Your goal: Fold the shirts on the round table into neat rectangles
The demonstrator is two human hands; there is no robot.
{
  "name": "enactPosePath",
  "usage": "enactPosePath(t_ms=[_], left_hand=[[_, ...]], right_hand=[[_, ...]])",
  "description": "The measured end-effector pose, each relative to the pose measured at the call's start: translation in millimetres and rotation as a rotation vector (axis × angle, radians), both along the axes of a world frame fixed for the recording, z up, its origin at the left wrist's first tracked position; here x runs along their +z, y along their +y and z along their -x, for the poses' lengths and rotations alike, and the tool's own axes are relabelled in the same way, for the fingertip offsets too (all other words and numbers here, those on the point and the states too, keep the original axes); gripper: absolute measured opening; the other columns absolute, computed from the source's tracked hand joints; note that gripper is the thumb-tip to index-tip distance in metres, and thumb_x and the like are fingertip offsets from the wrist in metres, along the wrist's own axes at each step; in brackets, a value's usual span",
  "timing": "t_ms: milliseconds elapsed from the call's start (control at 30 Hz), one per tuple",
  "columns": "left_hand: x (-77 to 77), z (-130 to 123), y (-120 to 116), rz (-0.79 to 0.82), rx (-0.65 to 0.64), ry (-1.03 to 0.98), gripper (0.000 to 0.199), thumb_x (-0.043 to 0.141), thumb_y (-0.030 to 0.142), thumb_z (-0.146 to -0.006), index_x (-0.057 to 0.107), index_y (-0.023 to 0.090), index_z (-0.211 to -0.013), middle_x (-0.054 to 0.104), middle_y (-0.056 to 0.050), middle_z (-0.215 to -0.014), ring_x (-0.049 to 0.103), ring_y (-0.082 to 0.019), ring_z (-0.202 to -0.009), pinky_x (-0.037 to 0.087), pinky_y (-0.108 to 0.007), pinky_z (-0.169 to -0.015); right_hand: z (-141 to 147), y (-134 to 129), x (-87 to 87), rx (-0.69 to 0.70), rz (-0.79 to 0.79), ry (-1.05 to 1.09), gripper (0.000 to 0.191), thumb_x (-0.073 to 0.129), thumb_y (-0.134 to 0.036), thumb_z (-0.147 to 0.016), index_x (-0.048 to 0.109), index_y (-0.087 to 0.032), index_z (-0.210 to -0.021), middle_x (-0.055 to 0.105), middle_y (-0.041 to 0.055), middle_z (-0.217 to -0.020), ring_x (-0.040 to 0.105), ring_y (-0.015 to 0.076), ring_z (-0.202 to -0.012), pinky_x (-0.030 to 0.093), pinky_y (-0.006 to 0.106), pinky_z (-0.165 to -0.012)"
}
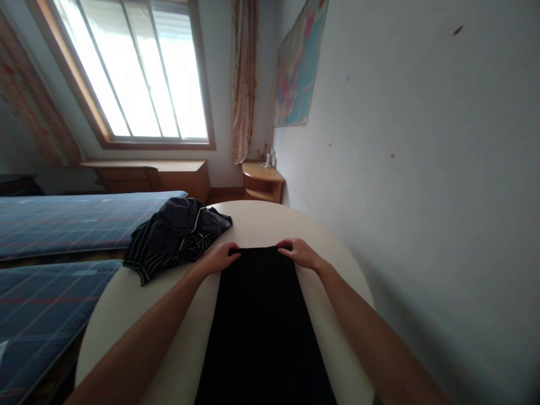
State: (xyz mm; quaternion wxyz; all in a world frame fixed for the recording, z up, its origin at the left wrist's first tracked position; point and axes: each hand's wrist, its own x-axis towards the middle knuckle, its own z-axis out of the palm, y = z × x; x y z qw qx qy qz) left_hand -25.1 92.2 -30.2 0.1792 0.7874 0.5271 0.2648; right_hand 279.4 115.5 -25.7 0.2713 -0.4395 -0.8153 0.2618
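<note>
A black cloth [264, 320] lies stretched out flat over the round white table [270, 216], running from mid-table down to the bottom of the view. My left hand [220, 257] pinches its far left corner between thumb and fingers. At the far right corner, my right hand [299, 252] grips the same edge in a similar pinch. The edge between both hands looks nearly straight. Left of my left hand sits a crumpled pile of dark clothes [177, 230], some with white stripes.
Two beds with blue plaid mattresses [84, 225] stand at the left, close to the table. A white wall [422, 197] rises on the right. Beyond the table are a small wooden corner shelf [264, 173], a low wooden cabinet [185, 174] and a window [143, 79].
</note>
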Motion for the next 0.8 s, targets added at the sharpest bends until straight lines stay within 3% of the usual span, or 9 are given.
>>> enactPosePath(t_ms=[267,467,567,700,800], left_hand=[[7.1,8,15,-0.041,0.131,-0.127,0.034,0.061,0.047,-0.084,0.071,0.017,-0.099,0.074,-0.005,-0.093,0.067,-0.023,-0.084,0.052,-0.033,-0.08],[-31.3,4,20,-0.056,0.24,-0.149,0.025,0.06,0.038,-0.085,0.068,0.017,-0.096,0.074,-0.007,-0.096,0.068,-0.022,-0.087,0.053,-0.034,-0.083],[-40.9,4,17,-0.081,0.268,-0.135,0.026,0.058,0.037,-0.087,0.065,0.017,-0.103,0.072,-0.007,-0.1,0.068,-0.022,-0.088,0.053,-0.036,-0.085],[-27.8,-7,4,-0.177,0.292,-0.077,0.025,0.056,0.03,-0.089,0.064,0.018,-0.109,0.064,-0.012,-0.12,0.06,-0.027,-0.111,0.045,-0.042,-0.102],[-13.2,-31,-22,-0.272,0.279,0.049,0.03,0.055,0.03,-0.09,0.063,0.018,-0.117,0.056,-0.014,-0.132,0.051,-0.032,-0.124,0.038,-0.047,-0.11]], right_hand=[[-7,21,6.9,-0.023,0.035,0.215,0.031,0.069,-0.037,-0.083,0.072,-0.017,-0.106,0.076,0.0086,-0.102,0.07,0.0211,-0.094,0.052,0.035,-0.088],[-4,30,-32.1,-0.123,0.042,0.267,0.026,0.068,-0.036,-0.084,0.071,-0.016,-0.101,0.075,0.0098,-0.104,0.07,0.02,-0.095,0.053,0.035,-0.091],[-4,25,-40.4,-0.149,0.037,0.217,0.029,0.063,-0.039,-0.089,0.07,-0.018,-0.108,0.075,0.0093,-0.11,0.07,0.0202,-0.099,0.053,0.036,-0.093],[1,14,-35.7,-0.143,-0.018,0.085,0.043,0.062,-0.049,-0.09,0.068,-0.021,-0.121,0.071,0.0102,-0.12,0.066,0.024,-0.111,0.049,0.04,-0.1],[7,9,-30.4,-0.142,-0.035,-0.041,0.043,0.066,-0.048,-0.088,0.069,-0.022,-0.121,0.072,0.0097,-0.119,0.066,0.0254,-0.11,0.048,0.04,-0.1]])
